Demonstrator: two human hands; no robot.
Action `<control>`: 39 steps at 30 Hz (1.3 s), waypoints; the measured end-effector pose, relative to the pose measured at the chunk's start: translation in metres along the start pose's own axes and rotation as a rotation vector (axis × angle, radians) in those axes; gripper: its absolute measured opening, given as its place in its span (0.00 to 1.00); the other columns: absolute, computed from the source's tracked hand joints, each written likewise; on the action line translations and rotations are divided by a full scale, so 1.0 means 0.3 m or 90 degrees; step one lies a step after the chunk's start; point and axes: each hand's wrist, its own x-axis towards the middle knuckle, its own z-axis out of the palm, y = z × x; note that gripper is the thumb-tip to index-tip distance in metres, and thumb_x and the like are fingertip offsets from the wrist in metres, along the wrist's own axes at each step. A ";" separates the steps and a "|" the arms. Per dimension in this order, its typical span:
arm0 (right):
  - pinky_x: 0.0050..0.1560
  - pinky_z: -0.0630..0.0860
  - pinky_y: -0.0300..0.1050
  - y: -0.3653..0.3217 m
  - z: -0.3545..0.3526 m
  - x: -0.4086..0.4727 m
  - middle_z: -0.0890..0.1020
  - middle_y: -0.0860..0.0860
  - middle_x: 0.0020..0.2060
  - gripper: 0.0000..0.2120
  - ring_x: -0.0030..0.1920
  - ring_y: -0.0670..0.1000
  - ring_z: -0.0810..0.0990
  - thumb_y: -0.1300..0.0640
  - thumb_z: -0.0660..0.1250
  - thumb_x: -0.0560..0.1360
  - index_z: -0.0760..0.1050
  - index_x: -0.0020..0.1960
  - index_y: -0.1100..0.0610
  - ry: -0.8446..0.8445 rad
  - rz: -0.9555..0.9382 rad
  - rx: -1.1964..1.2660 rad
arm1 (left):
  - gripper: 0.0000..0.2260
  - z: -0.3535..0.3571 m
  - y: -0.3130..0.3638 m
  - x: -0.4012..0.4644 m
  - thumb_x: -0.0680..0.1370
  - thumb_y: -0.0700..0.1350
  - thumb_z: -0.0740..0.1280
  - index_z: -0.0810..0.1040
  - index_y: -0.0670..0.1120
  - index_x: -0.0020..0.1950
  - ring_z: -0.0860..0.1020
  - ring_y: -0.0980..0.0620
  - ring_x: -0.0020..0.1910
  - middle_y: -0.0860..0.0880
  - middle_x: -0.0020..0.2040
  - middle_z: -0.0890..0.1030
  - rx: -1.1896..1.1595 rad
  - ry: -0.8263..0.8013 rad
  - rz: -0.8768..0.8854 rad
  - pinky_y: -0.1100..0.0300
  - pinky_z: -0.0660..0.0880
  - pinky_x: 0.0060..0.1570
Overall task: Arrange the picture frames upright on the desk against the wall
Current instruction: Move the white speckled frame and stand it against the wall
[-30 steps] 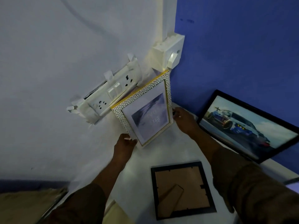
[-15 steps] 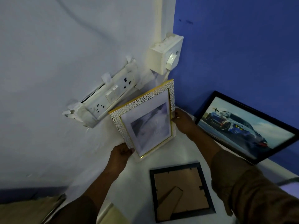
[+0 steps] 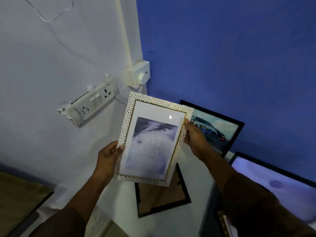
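Lifted off the corner wall, the white frame now floats mid-picture above the tabletop. Left hand and right hand grip its sides tightly, probably to turn it.

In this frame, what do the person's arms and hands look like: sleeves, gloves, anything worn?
Both hands are bare: the left hand and right hand show no gloves, rings or watch. Long dark brownish sleeves cover both arms down to the forearms, plain, without visible markings.
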 end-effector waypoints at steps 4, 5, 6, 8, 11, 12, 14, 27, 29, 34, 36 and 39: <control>0.58 0.81 0.53 -0.125 -0.100 -0.116 0.86 0.54 0.57 0.20 0.57 0.56 0.85 0.44 0.62 0.82 0.79 0.66 0.54 0.013 -0.072 0.046 | 0.09 0.054 0.096 -0.068 0.81 0.42 0.68 0.84 0.46 0.59 0.86 0.58 0.39 0.56 0.45 0.88 0.052 -0.015 0.053 0.66 0.80 0.35; 0.56 0.81 0.52 -0.162 -0.129 -0.147 0.87 0.54 0.56 0.19 0.55 0.56 0.86 0.44 0.62 0.82 0.80 0.64 0.55 0.017 -0.102 0.042 | 0.09 0.067 0.125 -0.080 0.81 0.43 0.68 0.84 0.47 0.59 0.86 0.57 0.41 0.56 0.45 0.88 0.068 -0.024 0.067 0.65 0.81 0.36; 0.54 0.81 0.52 -0.198 -0.166 -0.180 0.87 0.53 0.53 0.16 0.53 0.55 0.86 0.45 0.64 0.81 0.82 0.60 0.55 0.024 -0.135 0.035 | 0.08 0.083 0.161 -0.101 0.81 0.44 0.68 0.84 0.48 0.58 0.86 0.55 0.43 0.55 0.46 0.88 0.075 -0.036 0.081 0.62 0.82 0.39; 0.44 0.78 0.49 -0.276 -0.233 -0.238 0.86 0.51 0.40 0.11 0.40 0.51 0.83 0.47 0.68 0.80 0.83 0.47 0.54 0.058 -0.202 -0.008 | 0.09 0.107 0.221 -0.127 0.80 0.44 0.69 0.85 0.49 0.58 0.85 0.49 0.49 0.52 0.50 0.88 0.091 -0.066 0.102 0.53 0.82 0.49; 0.30 0.67 0.41 -0.382 -0.336 -0.314 0.77 0.45 0.27 0.13 0.27 0.44 0.71 0.52 0.72 0.78 0.79 0.39 0.60 0.098 -0.280 -0.150 | 0.09 0.136 0.302 -0.162 0.79 0.42 0.70 0.85 0.47 0.58 0.84 0.49 0.50 0.50 0.51 0.88 0.099 -0.120 0.126 0.52 0.80 0.53; 0.28 0.67 0.39 -0.409 -0.362 -0.350 0.78 0.44 0.26 0.13 0.26 0.43 0.71 0.53 0.72 0.77 0.80 0.42 0.63 0.084 -0.291 -0.195 | 0.09 0.145 0.325 -0.171 0.79 0.41 0.70 0.85 0.46 0.59 0.85 0.49 0.50 0.49 0.51 0.88 0.108 -0.143 0.134 0.52 0.80 0.54; 0.31 0.71 0.35 -0.451 -0.399 -0.432 0.82 0.45 0.30 0.14 0.30 0.42 0.77 0.50 0.71 0.78 0.81 0.45 0.63 0.017 -0.295 -0.300 | 0.10 0.167 0.360 -0.178 0.79 0.41 0.71 0.85 0.46 0.59 0.85 0.46 0.52 0.47 0.53 0.88 0.123 -0.184 0.143 0.51 0.80 0.56; 0.38 0.71 0.45 -0.381 -0.420 -0.789 0.81 0.54 0.34 0.22 0.34 0.47 0.77 0.45 0.63 0.82 0.76 0.41 0.63 0.258 -0.351 -0.306 | 0.11 0.407 0.451 -0.239 0.78 0.44 0.72 0.83 0.54 0.59 0.82 0.61 0.56 0.55 0.57 0.85 0.172 -0.254 0.356 0.59 0.77 0.62; 0.38 0.74 0.45 -0.325 -0.411 -0.850 0.84 0.57 0.38 0.22 0.35 0.48 0.80 0.44 0.63 0.82 0.78 0.43 0.63 0.317 -0.330 -0.251 | 0.15 0.405 0.406 -0.281 0.79 0.45 0.71 0.80 0.53 0.65 0.79 0.61 0.60 0.56 0.62 0.81 0.122 -0.175 0.362 0.60 0.75 0.62; 0.37 0.80 0.40 -0.236 -0.448 -0.982 0.87 0.50 0.39 0.20 0.38 0.45 0.85 0.44 0.63 0.81 0.82 0.45 0.59 0.469 -0.312 -0.117 | 0.24 0.422 0.210 -0.338 0.78 0.48 0.71 0.70 0.46 0.72 0.73 0.45 0.67 0.49 0.67 0.71 0.159 -0.064 0.271 0.46 0.72 0.68; 0.45 0.83 0.55 -0.219 -0.469 -1.027 0.87 0.57 0.43 0.22 0.43 0.52 0.86 0.42 0.64 0.80 0.81 0.48 0.62 0.510 -0.309 -0.053 | 0.26 0.438 0.142 -0.370 0.78 0.51 0.71 0.69 0.44 0.73 0.71 0.42 0.69 0.44 0.70 0.71 0.155 -0.079 0.162 0.44 0.68 0.71; 0.50 0.82 0.64 -0.189 -0.507 -1.105 0.86 0.63 0.46 0.24 0.43 0.55 0.84 0.41 0.65 0.79 0.79 0.47 0.64 0.582 -0.318 0.048 | 0.27 0.502 0.073 -0.452 0.77 0.52 0.72 0.69 0.43 0.72 0.73 0.42 0.67 0.40 0.70 0.72 0.137 -0.150 0.025 0.49 0.70 0.67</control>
